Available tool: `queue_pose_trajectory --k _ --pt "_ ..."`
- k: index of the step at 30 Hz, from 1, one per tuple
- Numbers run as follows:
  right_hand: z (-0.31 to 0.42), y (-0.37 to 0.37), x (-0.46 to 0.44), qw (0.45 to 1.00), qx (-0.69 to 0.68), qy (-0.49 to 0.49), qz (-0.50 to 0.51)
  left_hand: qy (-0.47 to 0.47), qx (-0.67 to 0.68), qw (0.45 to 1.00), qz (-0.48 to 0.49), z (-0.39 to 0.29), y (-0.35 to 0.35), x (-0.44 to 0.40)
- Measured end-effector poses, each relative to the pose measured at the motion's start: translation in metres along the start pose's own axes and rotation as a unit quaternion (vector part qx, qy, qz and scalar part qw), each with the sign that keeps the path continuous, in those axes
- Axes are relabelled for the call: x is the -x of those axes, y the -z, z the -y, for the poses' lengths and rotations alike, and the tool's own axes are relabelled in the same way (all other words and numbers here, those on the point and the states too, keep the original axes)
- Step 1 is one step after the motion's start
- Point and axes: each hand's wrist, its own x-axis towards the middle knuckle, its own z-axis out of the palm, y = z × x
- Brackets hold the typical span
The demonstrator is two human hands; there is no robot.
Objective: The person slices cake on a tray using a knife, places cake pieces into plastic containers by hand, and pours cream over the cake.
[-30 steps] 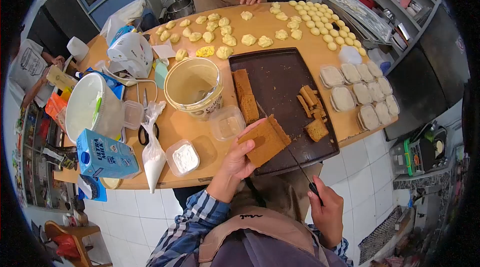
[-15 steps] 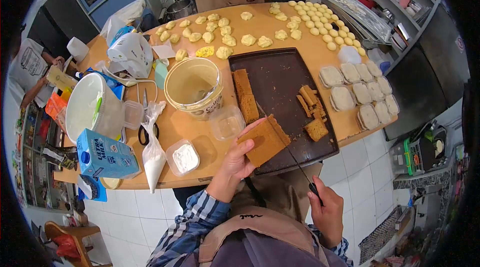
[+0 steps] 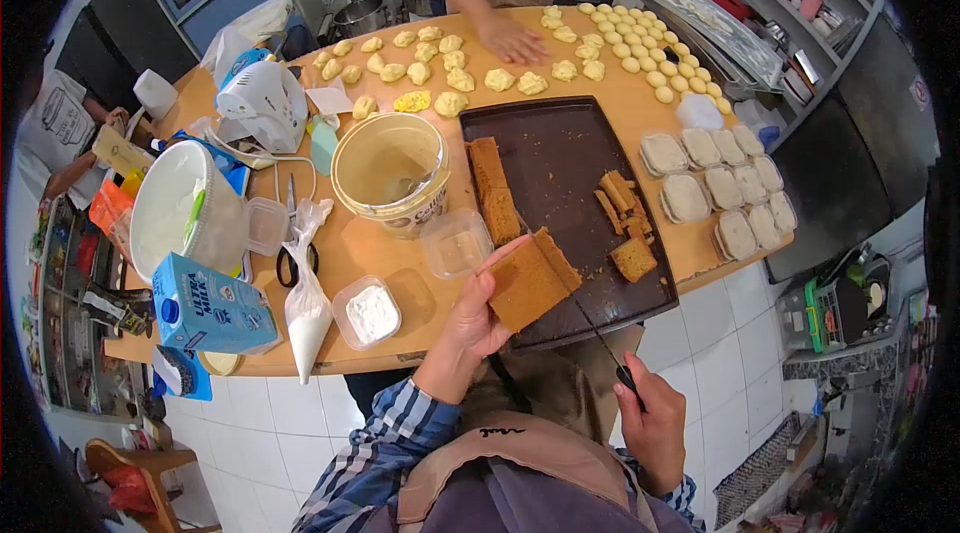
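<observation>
My left hand (image 3: 468, 325) is closed around a flat slab of brown cake (image 3: 525, 291), lifted over the near edge of a dark baking tray (image 3: 545, 128). In my right hand (image 3: 656, 425) is the black handle of a long knife (image 3: 602, 337). Its thin blade slants across the slab, along a line near the right side; how deep it sits I cannot tell. On the tray, a long cake strip (image 3: 490, 191) lies at the left. Cut cake sticks (image 3: 620, 195) and a cake chunk (image 3: 634, 259) lie at the right, among crumbs.
Left of the tray stand a large tub (image 3: 388, 171), a clear container (image 3: 456, 245), a box of white cream (image 3: 372, 317), a piping bag (image 3: 308, 318) and a milk carton (image 3: 208, 308). Lidded boxes (image 3: 685, 197) stand right. Opposite, a co-worker's hand (image 3: 510, 38) rests by dough pieces (image 3: 498, 80).
The co-worker's hands have separated, and one has come down onto the table among the dough pieces. My hands, the cake slab and the knife have hardly moved.
</observation>
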Motion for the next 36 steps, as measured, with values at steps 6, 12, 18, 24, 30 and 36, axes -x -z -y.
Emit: queue_pose_trajectory --k 6,12,18,24,30,36 --pt "0.0015 -0.0005 0.0 1.0 -0.003 -0.002 -0.001 -0.003 0.0 1.0 -0.012 0.0013 -0.0011 0.0005" --pt "0.0004 -0.0012 0.0009 1.0 0.0 0.0 -0.001 -0.004 -0.002 1.0 -0.008 0.0004 -0.0019 0.0003" --pt "-0.0008 -0.0014 0.0017 1.0 -0.002 -0.001 -0.002 -0.006 -0.006 1.0 -0.004 0.0004 -0.0022 0.0006" --pt "-0.0001 -0.0007 0.0015 1.0 -0.003 -0.004 -0.003 -0.004 -0.003 1.0 0.001 0.0005 -0.0014 -0.0001" --pt "-0.0004 0.0003 0.0016 1.0 -0.002 -0.011 0.002 0.004 0.01 1.0 -0.007 -0.0021 -0.0055 -0.0006" --pt "-0.0011 0.0002 0.0013 1.0 -0.001 -0.008 -0.001 0.019 -0.001 0.999 -0.03 -0.0031 -0.0088 -0.0008"
